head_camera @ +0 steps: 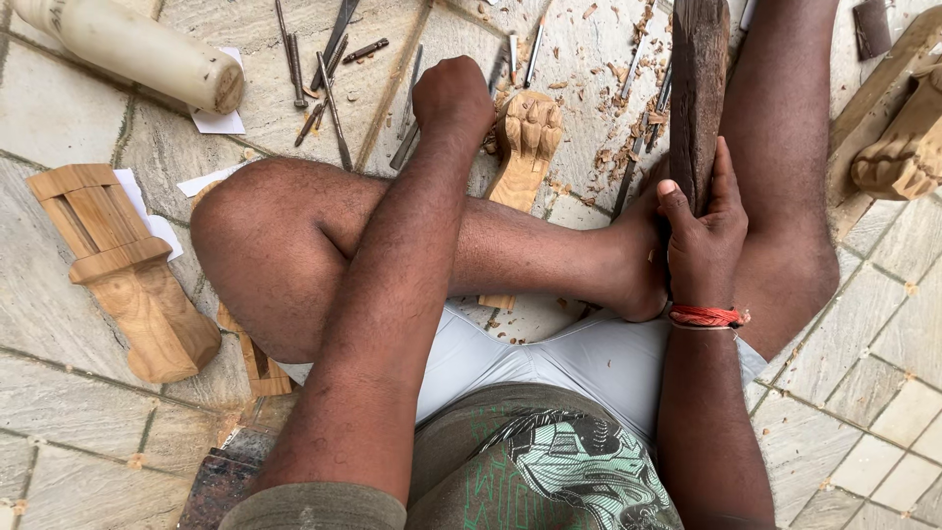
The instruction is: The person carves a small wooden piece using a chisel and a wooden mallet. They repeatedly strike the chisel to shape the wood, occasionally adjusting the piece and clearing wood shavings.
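Note:
I sit cross-legged on a stone floor. My right hand point(705, 228) grips a dark wooden mallet point(699, 88) that stands upright between my foot and right leg. My left hand point(452, 94) reaches forward past my knee, fist closed, beside a pale carved wooden leg with a paw-shaped end point(527, 147) lying on the floor. Whether that hand holds a chisel is hidden by the fist. A red thread band point(706, 316) circles my right wrist.
Several metal chisels point(332, 88) lie scattered ahead, with wood chips point(628, 108) around them. A carved wooden block point(123, 270) lies at left, a pale turned post point(132, 44) at top left, and another paw carving point(908, 147) at right.

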